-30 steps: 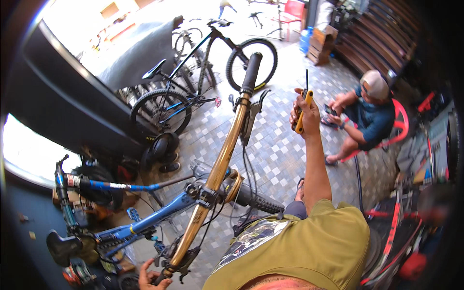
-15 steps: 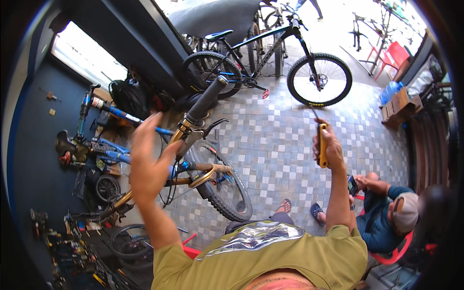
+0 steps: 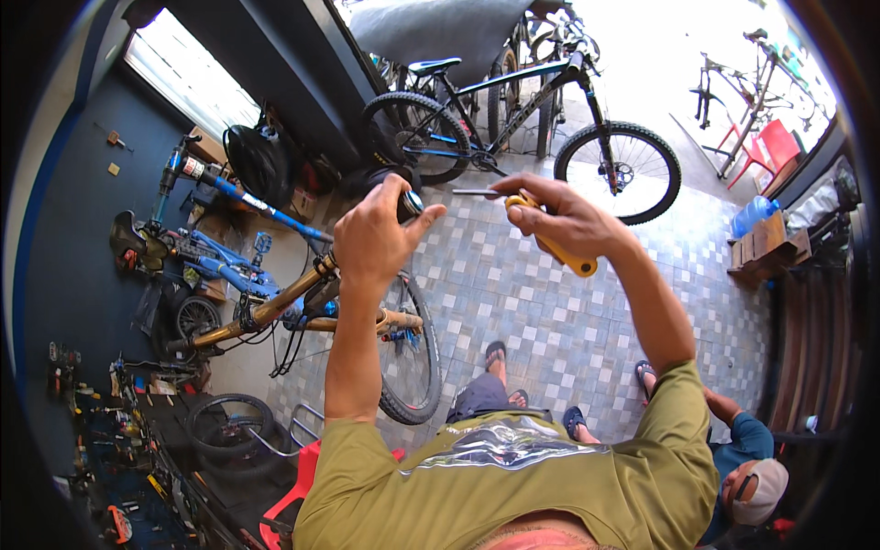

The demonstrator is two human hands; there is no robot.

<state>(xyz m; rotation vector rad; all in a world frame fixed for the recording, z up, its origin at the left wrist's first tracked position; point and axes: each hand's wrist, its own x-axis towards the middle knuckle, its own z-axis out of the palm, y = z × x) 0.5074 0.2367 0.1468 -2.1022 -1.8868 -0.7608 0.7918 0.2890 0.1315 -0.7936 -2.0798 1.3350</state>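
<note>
My left hand is closed around the grip at the raised end of a gold handlebar, its thumb and forefinger on either side of the round grip end. Most of the grip is hidden behind the hand. In my right hand is a yellow folding multi-tool with one thin metal bit swung out. That bit points left toward the grip end and stays a short gap away from it. Below the handlebar is the bike's front wheel, partly behind my left forearm.
A black mountain bike stands ahead on the tiled floor. Blue bike frames and tools crowd the left side. A person in a cap sits at the lower right. A red chair is by my left side.
My left hand has closed on the grip from beside the handlebar. My right hand has brought the multi-tool left, turning its bit toward the grip end. The view has shifted.
</note>
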